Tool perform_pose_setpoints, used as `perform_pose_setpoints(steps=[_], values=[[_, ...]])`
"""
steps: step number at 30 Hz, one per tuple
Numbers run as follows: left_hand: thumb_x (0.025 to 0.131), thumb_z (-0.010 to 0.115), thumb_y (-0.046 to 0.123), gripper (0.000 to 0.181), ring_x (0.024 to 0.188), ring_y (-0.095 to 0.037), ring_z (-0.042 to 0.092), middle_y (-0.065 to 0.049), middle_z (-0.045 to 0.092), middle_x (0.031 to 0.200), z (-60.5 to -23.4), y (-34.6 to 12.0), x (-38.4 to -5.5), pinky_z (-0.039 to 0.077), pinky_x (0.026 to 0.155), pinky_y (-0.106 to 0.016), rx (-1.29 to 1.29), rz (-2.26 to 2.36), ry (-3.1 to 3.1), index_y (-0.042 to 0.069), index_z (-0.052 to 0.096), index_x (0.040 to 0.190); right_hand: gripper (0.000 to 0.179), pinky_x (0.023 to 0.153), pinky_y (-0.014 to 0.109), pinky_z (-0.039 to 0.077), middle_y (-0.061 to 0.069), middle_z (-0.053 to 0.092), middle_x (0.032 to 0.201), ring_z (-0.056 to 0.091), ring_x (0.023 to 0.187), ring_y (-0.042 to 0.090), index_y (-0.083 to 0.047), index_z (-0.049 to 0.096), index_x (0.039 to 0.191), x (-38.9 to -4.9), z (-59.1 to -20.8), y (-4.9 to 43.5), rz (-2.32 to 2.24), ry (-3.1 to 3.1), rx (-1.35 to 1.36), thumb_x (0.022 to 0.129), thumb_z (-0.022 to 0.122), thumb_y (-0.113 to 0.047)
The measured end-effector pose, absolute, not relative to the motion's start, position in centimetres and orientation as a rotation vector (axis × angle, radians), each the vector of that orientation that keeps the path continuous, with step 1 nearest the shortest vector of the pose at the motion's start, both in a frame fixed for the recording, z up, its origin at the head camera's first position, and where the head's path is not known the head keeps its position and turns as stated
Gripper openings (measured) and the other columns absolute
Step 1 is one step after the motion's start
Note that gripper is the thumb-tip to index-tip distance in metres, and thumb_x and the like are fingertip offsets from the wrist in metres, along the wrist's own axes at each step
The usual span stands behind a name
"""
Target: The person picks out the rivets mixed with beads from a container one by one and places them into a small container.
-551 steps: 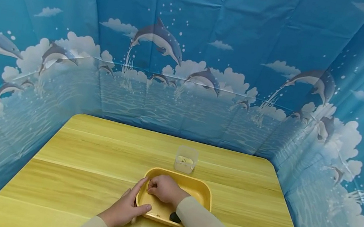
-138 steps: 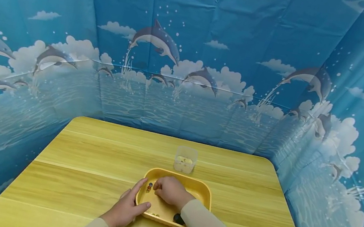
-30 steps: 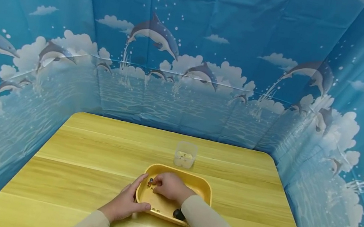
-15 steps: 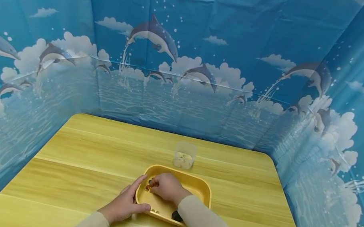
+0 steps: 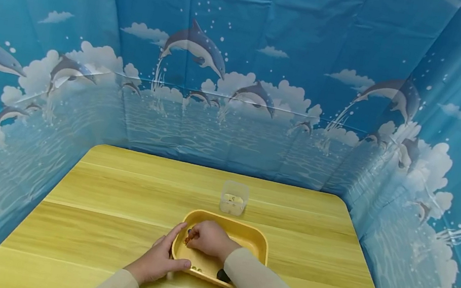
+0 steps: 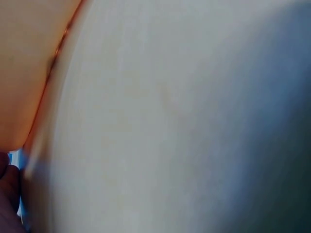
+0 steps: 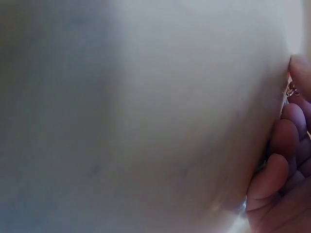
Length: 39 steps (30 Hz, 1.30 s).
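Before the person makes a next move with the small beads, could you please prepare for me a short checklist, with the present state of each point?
1. Left hand at the yellow tray: ok; it rests at the near left corner, thumb over the rim.
2. Right hand inside the tray: ok; fingertips are at the left end.
3. Bead firmly pinched: cannot tell; a small shiny piece shows by the thumb, but the grip is unclear.
4. Small gold beads inside the tray: ok; they lie near its front side.
5. Clear plastic container upright: ok; it stands beyond the tray.
6. Left wrist view useful: not ok; mostly blur.
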<state>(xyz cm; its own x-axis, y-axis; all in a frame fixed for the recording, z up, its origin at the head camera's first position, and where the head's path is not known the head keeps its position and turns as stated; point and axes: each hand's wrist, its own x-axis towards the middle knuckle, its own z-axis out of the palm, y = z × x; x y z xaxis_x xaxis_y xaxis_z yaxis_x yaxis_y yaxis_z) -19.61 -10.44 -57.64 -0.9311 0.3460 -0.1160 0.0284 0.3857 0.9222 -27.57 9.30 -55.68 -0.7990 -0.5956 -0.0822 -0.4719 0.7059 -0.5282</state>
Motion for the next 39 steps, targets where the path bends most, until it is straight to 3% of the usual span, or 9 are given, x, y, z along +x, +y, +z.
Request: perform_pose_setpoints(steps=[10,22,26,28,31,39], values=[[0.092,0.083,0.036,0.101,0.131,-0.030,0.050,-0.024,0.041,0.150,-58.1,-10.6,-19.8,0.051,0.097,-0.018,0.322,1.575,2.347,0.033,0.019,0.169,0.011,0.064,0.015,0.046,-0.013,0.073,0.080,0.050,0.063,-0.002,-0.018,0.079,0.086,-27.4,-55.4,8.9,-0.620,2.717,-0.890,0.096,0.076,-0.016],[0.091,0.084,0.038,0.099,0.130,-0.027,0.049,-0.022,0.042,0.151,-58.1,-10.6,-19.7,0.049,0.100,-0.020,0.299,1.570,2.371,0.036,0.022,0.168,0.029,0.054,0.018,0.035,-0.012,0.047,0.060,0.041,0.054,0.002,-0.020,0.061,0.069,-28.0,-55.3,9.3,-0.635,2.695,-0.933,0.097,0.065,-0.011],[0.090,0.084,0.040,0.099,0.135,-0.037,0.047,-0.023,0.043,0.153,-57.6,-10.4,-19.9,0.048,0.112,-0.040,0.290,1.557,2.393,0.035,0.022,0.168,0.028,0.053,0.018,0.037,-0.012,0.048,0.060,0.043,0.053,0.003,-0.020,0.059,0.069,-28.4,-54.9,10.2,-0.763,2.676,-0.861,0.095,0.065,-0.010],[0.090,0.084,0.042,0.101,0.146,-0.048,0.037,-0.022,0.041,0.160,-57.5,-10.3,-19.8,0.038,0.121,-0.058,0.283,1.542,2.406,0.035,0.022,0.169,0.025,0.053,0.019,0.039,-0.011,0.051,0.061,0.046,0.054,0.004,-0.019,0.061,0.071,-28.4,-54.4,10.7,-0.842,2.650,-0.808,0.095,0.065,-0.010],[0.086,0.087,0.045,0.106,0.156,-0.058,0.014,-0.017,0.036,0.169,-57.2,-10.2,-19.8,0.021,0.122,-0.075,0.276,1.508,2.433,0.035,0.021,0.169,0.020,0.055,0.021,0.042,-0.008,0.057,0.067,0.050,0.057,0.007,-0.017,0.065,0.076,-28.5,-53.4,11.4,-0.938,2.611,-0.739,0.095,0.065,-0.010],[0.072,0.096,0.051,0.126,0.157,-0.059,0.011,-0.012,0.028,0.174,-57.1,-10.5,-19.9,0.019,0.119,-0.080,0.293,1.430,2.442,0.041,0.016,0.169,0.011,0.059,0.026,0.043,-0.001,0.062,0.081,0.046,0.059,0.011,-0.012,0.072,0.091,-29.5,-50.4,13.1,-1.032,2.602,-0.661,0.098,0.063,-0.011]])
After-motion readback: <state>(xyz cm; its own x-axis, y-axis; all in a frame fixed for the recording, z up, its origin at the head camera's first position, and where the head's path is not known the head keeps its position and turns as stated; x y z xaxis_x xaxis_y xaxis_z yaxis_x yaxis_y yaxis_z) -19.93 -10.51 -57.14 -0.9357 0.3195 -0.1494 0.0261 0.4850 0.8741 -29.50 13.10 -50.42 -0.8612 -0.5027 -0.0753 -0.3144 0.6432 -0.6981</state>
